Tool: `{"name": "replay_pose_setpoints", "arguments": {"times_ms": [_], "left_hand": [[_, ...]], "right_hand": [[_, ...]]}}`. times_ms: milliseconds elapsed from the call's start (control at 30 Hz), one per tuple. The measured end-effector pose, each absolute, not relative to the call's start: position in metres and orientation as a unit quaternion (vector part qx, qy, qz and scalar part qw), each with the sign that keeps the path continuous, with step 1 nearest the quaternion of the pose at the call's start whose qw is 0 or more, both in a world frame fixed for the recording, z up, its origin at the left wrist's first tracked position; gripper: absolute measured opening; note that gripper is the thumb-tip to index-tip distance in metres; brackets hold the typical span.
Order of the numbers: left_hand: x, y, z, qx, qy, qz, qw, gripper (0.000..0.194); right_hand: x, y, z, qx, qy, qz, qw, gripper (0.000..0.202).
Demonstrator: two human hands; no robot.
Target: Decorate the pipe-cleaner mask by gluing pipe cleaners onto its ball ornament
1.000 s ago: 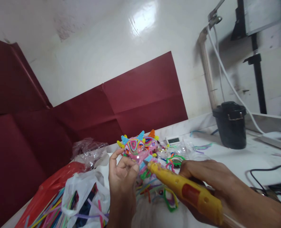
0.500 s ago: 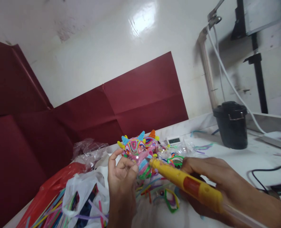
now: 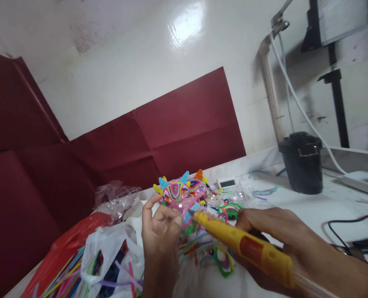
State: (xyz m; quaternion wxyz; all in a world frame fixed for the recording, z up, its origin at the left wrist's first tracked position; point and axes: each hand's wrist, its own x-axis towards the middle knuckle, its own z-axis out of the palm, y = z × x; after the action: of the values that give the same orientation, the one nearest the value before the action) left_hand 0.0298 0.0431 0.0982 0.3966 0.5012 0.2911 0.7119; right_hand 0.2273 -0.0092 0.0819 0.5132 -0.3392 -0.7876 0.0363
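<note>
My right hand (image 3: 274, 240) is wrapped round a yellow hot glue gun (image 3: 249, 244), with a clear glue stick coming out of its back end. The nozzle points left, close to a shiny pink piece (image 3: 184, 205). My left hand (image 3: 161, 231) pinches this pink piece between thumb and fingers; its exact kind is hard to make out. Just behind stand colourful pipe-cleaner animal heads (image 3: 175, 190) with blue and orange horns. Below the nozzle lies a green and yellow pipe-cleaner loop (image 3: 224, 261).
At left, a white plastic bag (image 3: 109, 252) and a red bag (image 3: 69, 236) surround many pipe cleaners (image 3: 64, 277). Clear plastic balls (image 3: 240, 193) and a small digital display (image 3: 227, 183) sit behind. A black lidded bin (image 3: 301, 163) and black cable (image 3: 330, 225) are at right.
The glue gun's tip has shifted very slightly left, toward the pink piece. My left hand keeps its pinch almost unmoved.
</note>
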Motion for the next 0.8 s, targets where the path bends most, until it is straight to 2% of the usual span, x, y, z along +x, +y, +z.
{"name": "replay_pose_setpoints", "arguments": {"times_ms": [167, 800], "left_hand": [[0.0307, 0.0425, 0.0982, 0.501, 0.294, 0.71, 0.397, 0.055], [0.029, 0.0393, 0.102, 0.501, 0.298, 0.714, 0.388, 0.053]], "right_hand": [[0.2265, -0.0116, 0.0867, -0.358, -0.8, 0.039, 0.48, 0.014], [0.2269, -0.0059, 0.0847, -0.351, -0.798, 0.063, 0.485, 0.012]]}}
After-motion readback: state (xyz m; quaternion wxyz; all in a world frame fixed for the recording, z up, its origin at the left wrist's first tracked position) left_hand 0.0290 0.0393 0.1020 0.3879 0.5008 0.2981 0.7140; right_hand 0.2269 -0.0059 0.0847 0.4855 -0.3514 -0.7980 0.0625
